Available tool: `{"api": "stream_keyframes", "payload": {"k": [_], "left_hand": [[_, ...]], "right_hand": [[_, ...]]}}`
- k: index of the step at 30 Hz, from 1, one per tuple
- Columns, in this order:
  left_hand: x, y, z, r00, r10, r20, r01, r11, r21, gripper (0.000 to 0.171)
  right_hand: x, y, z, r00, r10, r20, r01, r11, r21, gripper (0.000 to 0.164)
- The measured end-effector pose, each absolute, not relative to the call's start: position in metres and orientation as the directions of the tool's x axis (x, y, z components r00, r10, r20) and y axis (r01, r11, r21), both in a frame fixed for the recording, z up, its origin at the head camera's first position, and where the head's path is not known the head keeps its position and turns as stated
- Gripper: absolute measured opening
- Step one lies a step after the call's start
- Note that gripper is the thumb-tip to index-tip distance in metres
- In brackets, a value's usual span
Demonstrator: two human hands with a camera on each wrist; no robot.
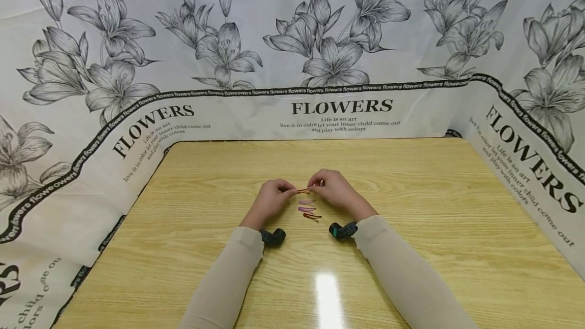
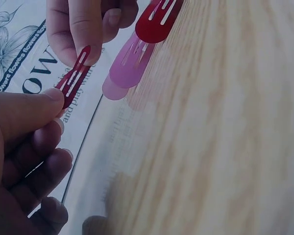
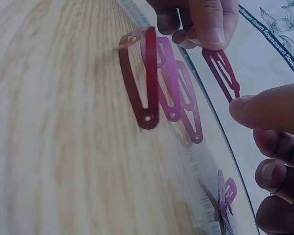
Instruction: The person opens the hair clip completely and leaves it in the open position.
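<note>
Between both hands, a dark red snap hair clip (image 1: pixel 302 191) (image 2: pixel 77 81) (image 3: pixel 218 68) is held above the table. My left hand (image 1: pixel 272 200) (image 2: pixel 27 132) pinches one end between thumb and finger. The other end is pinched by my right hand (image 1: pixel 337 192) (image 3: pixel 279 122). Just below the hands, three more hair clips lie in a row: a pale pink clip (image 1: pixel 306 202) (image 2: pixel 114 92), a purple-pink clip (image 1: pixel 305 209) (image 2: pixel 127 76) and a red clip (image 1: pixel 311 216) (image 2: pixel 154 32) nearest me.
Beside my right hand, more pink and purple clips (image 3: pixel 228 193) show in the right wrist view, partly overlapping. The wooden table (image 1: pixel 219 176) is backed by a white flower-print cloth (image 1: pixel 247 116) on three sides. A light reflection falls on its near part.
</note>
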State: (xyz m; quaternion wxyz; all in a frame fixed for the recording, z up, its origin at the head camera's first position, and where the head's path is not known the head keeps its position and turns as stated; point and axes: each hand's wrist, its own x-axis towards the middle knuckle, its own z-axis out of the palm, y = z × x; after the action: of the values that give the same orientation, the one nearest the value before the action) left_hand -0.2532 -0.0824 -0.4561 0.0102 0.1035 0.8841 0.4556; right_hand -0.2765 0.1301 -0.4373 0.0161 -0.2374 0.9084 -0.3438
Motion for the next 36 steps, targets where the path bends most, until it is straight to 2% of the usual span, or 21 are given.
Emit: {"api": "stream_keyframes", "payload": {"k": [9, 22, 36], "left_hand": [[-0.2546, -0.0827, -0.4592, -0.973, 0.21, 0.098, 0.208, 0.604, 0.769, 0.013], [-0.2526, -0.0818, -0.4577, -0.976, 0.206, 0.076, 0.194, 0.647, 0.737, 0.013], [-0.2538, -0.082, -0.4599, -0.97, 0.231, 0.072, 0.214, 0.679, 0.702, 0.012]], "right_hand": [[-0.2774, 0.1292, -0.4337, -0.859, -0.494, 0.134, -0.471, 0.662, -0.583, 0.008], [-0.283, 0.1257, -0.4351, -0.831, -0.548, 0.096, -0.509, 0.679, -0.529, 0.009], [-0.2852, 0.125, -0.4372, -0.814, -0.575, 0.082, -0.532, 0.681, -0.503, 0.011]]}}
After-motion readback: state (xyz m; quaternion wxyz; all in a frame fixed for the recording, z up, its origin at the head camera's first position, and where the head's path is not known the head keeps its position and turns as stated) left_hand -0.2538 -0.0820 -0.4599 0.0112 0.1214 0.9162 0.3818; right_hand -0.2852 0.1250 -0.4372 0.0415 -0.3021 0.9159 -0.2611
